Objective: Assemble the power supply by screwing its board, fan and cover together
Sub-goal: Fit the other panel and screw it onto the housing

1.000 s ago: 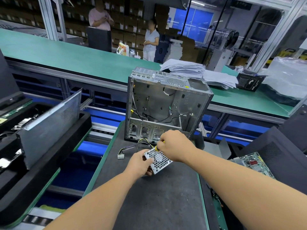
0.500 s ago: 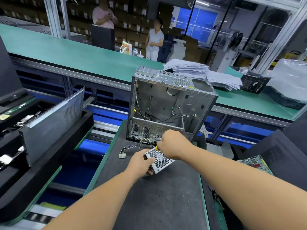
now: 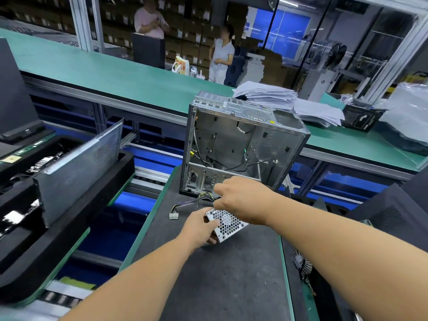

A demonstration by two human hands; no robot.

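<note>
The power supply [image 3: 228, 224] lies on the dark counter [image 3: 220, 274], just in front of the open computer case [image 3: 240, 144]. Its perforated metal face is turned up and tilted toward the camera. The left hand [image 3: 200, 224] grips the near left corner of the unit, with the thumb on the mesh and the other fingers under the edge. The right hand [image 3: 240, 198] is closed over the far top corner, fingers curled down. I think it holds a small tool or a screw there, but the hand hides it and I cannot tell which. A bundle of wires [image 3: 196, 201] leaves the unit and ends in a white connector [image 3: 173, 214] lying on the counter to the left.

The step in hand seems to be fastening one corner of the cover. To do it well, the left hand should press the unit firmly so it does not turn with the screw. The right hand should keep the screw straight to the hole and start it gently, so the thread is not crossed. The wires should stay outside the seam, otherwise the cover may pinch them. It is better to tighten all corners lightly first, then fully.
</note>
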